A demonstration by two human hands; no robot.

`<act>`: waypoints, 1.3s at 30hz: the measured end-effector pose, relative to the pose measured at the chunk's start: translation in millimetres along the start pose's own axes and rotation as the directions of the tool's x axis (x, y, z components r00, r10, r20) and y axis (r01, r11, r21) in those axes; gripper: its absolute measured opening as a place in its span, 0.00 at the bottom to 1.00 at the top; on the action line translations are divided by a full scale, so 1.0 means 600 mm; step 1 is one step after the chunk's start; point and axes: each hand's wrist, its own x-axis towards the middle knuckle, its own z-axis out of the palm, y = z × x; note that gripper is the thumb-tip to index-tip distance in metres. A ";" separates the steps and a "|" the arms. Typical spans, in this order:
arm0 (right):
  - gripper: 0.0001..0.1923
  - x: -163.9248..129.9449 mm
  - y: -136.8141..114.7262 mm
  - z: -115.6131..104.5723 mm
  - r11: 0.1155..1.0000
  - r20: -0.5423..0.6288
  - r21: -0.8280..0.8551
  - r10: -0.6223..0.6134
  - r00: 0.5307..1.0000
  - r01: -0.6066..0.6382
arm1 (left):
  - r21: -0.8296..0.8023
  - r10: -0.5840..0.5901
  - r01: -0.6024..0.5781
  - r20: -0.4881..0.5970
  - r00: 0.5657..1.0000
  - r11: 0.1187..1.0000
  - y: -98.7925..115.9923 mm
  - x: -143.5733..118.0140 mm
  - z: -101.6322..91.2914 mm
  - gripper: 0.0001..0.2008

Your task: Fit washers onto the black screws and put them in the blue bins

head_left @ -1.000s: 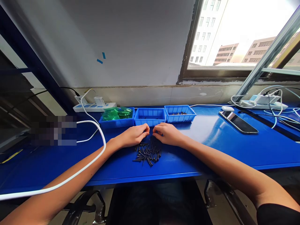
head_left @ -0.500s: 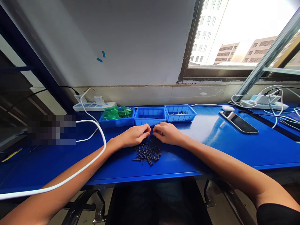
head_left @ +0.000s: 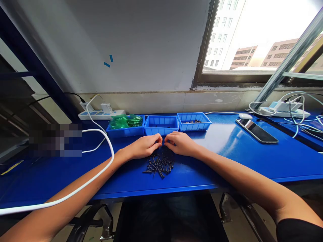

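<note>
A loose pile of dark screws (head_left: 158,166) lies on the blue tabletop near its front edge. Just beyond the pile, my left hand (head_left: 148,145) rests with curled fingers drawn toward the thumb. Facing it across a narrow gap is my right hand (head_left: 180,144), curled in the same way. Both hands are closed, and whatever their fingertips may hold is hidden. Behind them stands the middle blue bin (head_left: 161,130), with a few dark bits on its floor. The right blue bin (head_left: 194,126) contains small metal parts, and the left blue bin (head_left: 126,131) holds green plastic packets (head_left: 121,122).
A white cable (head_left: 111,148) loops over my left forearm. Power strips stand at the back left (head_left: 101,114) and back right (head_left: 285,111), with tangled cords at the right. A phone (head_left: 257,130) and a small white case (head_left: 245,116) lie on the right side.
</note>
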 end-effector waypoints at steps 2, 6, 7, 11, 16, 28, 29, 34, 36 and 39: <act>0.04 0.000 -0.001 -0.001 1.000 0.008 -0.008 0.004 1.000 -0.004 | 0.005 -0.003 0.003 -0.004 1.000 1.000 0.001 0.000 0.000 0.06; 0.04 0.000 -0.003 -0.001 1.000 0.021 -0.013 0.008 1.000 -0.008 | 0.017 -0.041 0.042 -0.033 0.999 0.999 0.004 0.002 0.003 0.07; 0.04 0.001 -0.003 -0.001 1.000 0.022 -0.014 0.005 1.000 -0.005 | 0.019 -0.054 0.055 -0.041 0.998 0.998 0.005 0.003 0.004 0.07; 0.04 0.002 -0.006 0.003 1.000 0.013 -0.029 0.006 1.000 -0.006 | 0.010 -0.079 0.080 -0.055 0.995 0.997 0.007 0.006 0.009 0.06; 0.04 0.002 -0.007 0.007 0.999 -0.013 -0.032 0.000 1.000 -0.001 | -0.016 -0.082 0.081 -0.059 0.995 0.997 0.003 0.007 0.012 0.07; 0.04 0.001 -0.006 0.009 0.995 -0.098 -0.043 -0.091 0.991 0.087 | -0.077 -0.032 0.026 -0.082 0.996 0.997 -0.010 0.009 0.015 0.09; 0.04 0.001 -0.006 0.009 0.996 -0.100 -0.043 -0.087 0.991 0.083 | -0.080 -0.016 0.010 -0.076 0.997 0.997 -0.012 0.009 0.014 0.09; 0.03 -0.001 -0.004 0.003 0.999 -0.102 -0.039 -0.031 0.994 0.027 | -0.016 0.035 -0.035 -0.043 0.998 0.999 -0.016 0.009 0.009 0.10; 0.03 -0.001 -0.004 0.002 0.999 -0.086 -0.037 -0.007 0.996 0.004 | 0.018 0.040 -0.040 -0.037 0.998 0.999 -0.016 0.009 0.009 0.10; 0.03 -0.001 -0.005 0.001 0.999 -0.056 -0.038 0.010 0.998 -0.012 | 0.037 0.042 -0.041 -0.033 0.999 0.998 -0.016 0.009 0.008 0.10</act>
